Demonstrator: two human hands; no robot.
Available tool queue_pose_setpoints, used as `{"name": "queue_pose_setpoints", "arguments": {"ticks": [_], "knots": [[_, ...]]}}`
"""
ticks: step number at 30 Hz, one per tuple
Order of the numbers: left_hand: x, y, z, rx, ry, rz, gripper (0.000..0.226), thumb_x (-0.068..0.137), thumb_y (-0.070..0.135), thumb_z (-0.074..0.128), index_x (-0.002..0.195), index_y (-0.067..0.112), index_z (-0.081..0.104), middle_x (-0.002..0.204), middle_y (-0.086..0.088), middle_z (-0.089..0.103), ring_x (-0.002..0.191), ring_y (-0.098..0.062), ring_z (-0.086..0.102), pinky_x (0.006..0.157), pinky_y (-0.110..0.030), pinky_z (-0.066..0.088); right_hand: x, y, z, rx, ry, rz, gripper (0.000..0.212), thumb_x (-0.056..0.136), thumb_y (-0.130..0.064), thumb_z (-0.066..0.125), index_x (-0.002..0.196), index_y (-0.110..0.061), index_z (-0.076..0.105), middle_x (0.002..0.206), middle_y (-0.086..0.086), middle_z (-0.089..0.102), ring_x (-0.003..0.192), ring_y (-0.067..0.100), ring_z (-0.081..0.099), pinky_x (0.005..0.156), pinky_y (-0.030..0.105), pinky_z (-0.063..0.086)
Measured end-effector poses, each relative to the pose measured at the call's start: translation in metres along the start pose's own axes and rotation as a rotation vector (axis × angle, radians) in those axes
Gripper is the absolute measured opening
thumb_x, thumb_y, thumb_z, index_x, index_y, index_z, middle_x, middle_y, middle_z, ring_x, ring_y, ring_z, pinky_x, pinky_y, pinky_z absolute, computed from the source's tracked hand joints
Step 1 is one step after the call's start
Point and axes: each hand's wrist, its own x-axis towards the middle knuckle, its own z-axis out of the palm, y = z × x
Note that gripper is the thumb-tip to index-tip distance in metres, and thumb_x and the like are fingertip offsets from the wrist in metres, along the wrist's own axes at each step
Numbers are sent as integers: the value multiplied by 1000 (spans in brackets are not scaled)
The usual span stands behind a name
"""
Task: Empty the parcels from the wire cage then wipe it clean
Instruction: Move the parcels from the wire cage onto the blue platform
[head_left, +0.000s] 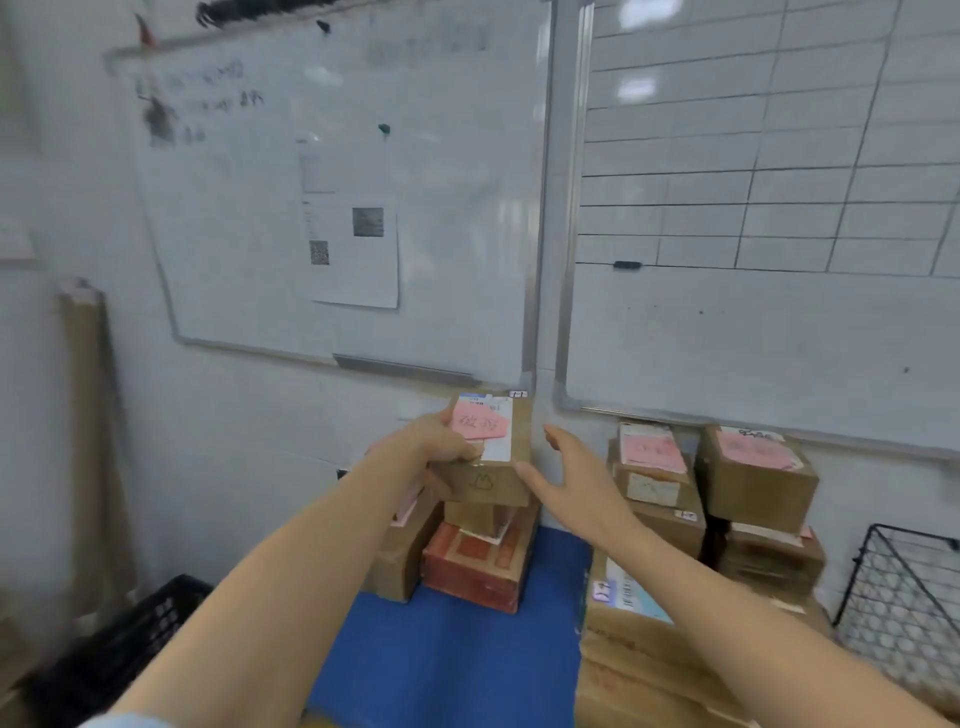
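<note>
— Noticed what up close?
— Made out a blue bench (457, 649), a black crate (130, 634) down left, a big flat parcel (639, 639) on the right, and the wire cage (898, 587) at the right edge, near the stacked parcels (753, 478).
— And farther out?
— Found the left hand (441, 441) gripping a small box (491, 467) with curled fingers, atop a middle stack (478, 561). Caught the right hand (566, 478) just beside that box, fingers spread, holding nothing. Beyond, saw a plain whiteboard (363, 156) and a gridded whiteboard (779, 338) on the wall.
</note>
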Motion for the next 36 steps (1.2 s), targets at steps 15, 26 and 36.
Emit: {"name": "queue_pose_setpoints", "arguments": {"ticks": [15,26,36], "knots": [[104,-73,-122,54,-16,-79,74,85,9,68,147,24,32,123,-13,50,110,-37,55,77,-53,56,85,-70,114,-36,-119,77,62,93,-35,58,146,-15,32,148,0,40,135,16,35,103,26,29],[144,-89,-134,89,-71,-83,71,87,13,67,147,23,31,121,-13,52,99,-32,58,68,-44,59,124,-83,150,-82,-121,89,61,90,-41,59,143,-22,37,142,-2,46,131,17,41,103,34,37],[163,-96,-125,188,-167,-42,62,91,24,62,145,26,32,132,-11,52,116,-31,53,82,-45,54,141,-66,176,-129,-140,107,63,92,-30,60,147,-17,32,146,2,43,134,17,39,109,30,33]]}}
